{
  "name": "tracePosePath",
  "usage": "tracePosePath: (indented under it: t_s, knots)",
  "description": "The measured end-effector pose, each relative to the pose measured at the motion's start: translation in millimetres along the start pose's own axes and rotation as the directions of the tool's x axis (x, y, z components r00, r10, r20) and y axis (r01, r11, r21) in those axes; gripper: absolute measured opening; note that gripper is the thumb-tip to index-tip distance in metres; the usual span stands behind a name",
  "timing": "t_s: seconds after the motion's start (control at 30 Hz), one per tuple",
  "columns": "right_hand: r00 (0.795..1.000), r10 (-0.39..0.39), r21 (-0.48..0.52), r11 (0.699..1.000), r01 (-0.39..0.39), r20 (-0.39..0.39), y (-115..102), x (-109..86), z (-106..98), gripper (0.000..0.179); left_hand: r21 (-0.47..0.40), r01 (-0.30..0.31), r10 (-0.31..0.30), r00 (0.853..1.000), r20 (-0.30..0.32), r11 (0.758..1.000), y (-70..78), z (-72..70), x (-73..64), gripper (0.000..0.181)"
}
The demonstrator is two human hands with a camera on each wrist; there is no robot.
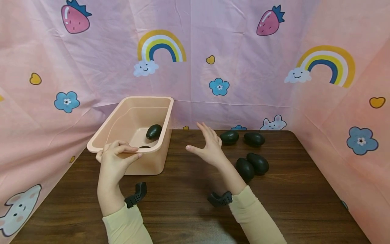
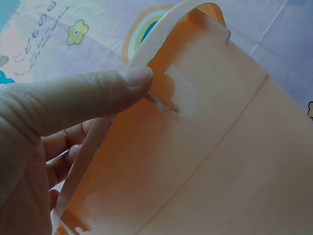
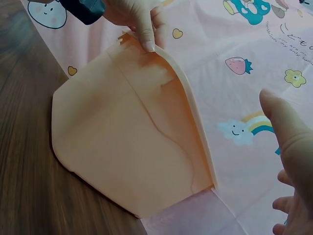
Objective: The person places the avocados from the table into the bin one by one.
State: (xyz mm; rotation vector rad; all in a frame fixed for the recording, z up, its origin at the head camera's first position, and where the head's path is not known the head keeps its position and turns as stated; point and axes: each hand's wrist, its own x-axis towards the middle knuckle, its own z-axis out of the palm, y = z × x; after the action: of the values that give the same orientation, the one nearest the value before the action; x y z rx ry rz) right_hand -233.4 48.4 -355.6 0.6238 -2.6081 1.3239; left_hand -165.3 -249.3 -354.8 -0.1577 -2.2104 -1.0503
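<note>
Observed at the near end of the peach bin (image 1: 149,165): left hand (image 1: 114,162), pinching the rim with thumb on the outer face and fingers over the edge. Observed to the right of the bin: right hand (image 1: 208,145), spread wide, thumb well apart from extended fingers.

Bin standing on the dark wood table (image 1: 179,211), left of centre, mouth upward, long axis running from near to far and slanting slightly right at the far end. Inside, toward the right wall: inner avocado (image 1: 153,132), long axis slanting up to the right in the head view. Also inside, behind the near rim: dark sliver (image 1: 144,147), too hidden to identify.

Just right of the right hand: back-left avocado (image 1: 229,137); beyond it, back-right avocado (image 1: 254,139), both lying nearly crosswise. Nearer, side by side and apparently touching: front-left avocado (image 1: 245,169) and front-right avocado (image 1: 258,163), long axes slanting from far left to near right. Hung behind: printed cloth (image 1: 259,84).
</note>
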Motion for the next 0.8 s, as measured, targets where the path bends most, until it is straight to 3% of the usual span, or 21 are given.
tracePosePath:
  t_s: [0.8]
  knots:
    - [0.998, 0.024, 0.004, 1.0, -0.024, -0.054, 20, -24.3, -27, 0.088, -0.004, 0.006, -0.006, 1.0, 0.003, 1.0, -1.6, 0.3, -0.1, 0.02]
